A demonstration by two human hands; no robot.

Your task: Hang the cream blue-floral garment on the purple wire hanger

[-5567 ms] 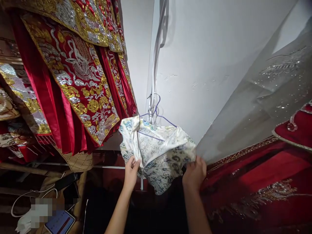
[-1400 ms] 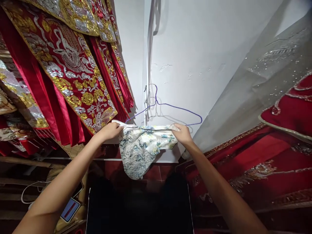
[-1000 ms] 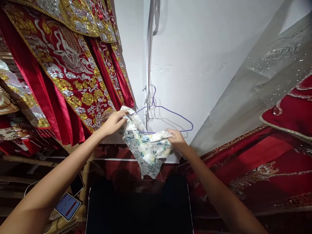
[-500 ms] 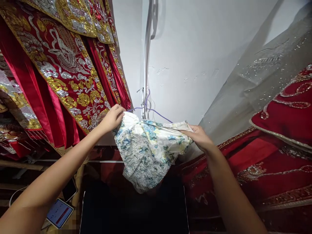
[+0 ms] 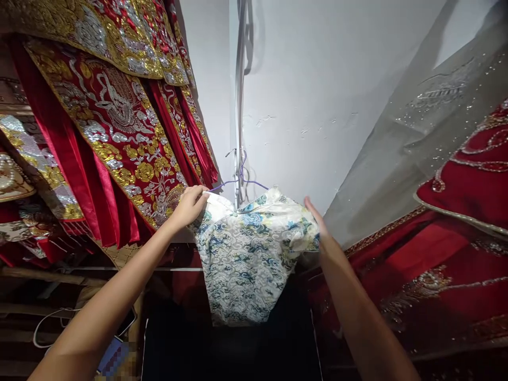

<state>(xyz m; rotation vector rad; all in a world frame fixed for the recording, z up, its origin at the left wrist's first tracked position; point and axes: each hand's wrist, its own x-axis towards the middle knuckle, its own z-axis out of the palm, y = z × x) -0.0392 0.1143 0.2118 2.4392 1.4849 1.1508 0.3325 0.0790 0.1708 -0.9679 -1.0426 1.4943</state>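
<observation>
A short-sleeved floral blouse (image 5: 246,254), white with blue, green and yellow print, hangs from a thin purple hanger (image 5: 226,183). Its collar lies open around the hanger's middle, and both hanger arms run under the fabric. At the left shoulder my left hand (image 5: 190,206) pinches the cloth near the collar, fingers closed. Beside the right sleeve is my right hand (image 5: 319,219), seen edge-on, with a digit stretched upward and apart from the cloth. The sleeve's edge hides part of that hand.
Red robes with gold and silver embroidery (image 5: 130,121) hang at the left. A sheer beaded veil (image 5: 397,137) and red beaded cloth (image 5: 468,185) hang at the right. A vertical metal pole (image 5: 239,95) stands before the white wall. A phone (image 5: 113,357) lies low left, near a white cable (image 5: 37,330).
The blouse's right shoulder has gone up over the hanger and now sits spread on it. My right hand has let go of the collar edge and moved to the sleeve's outer side.
</observation>
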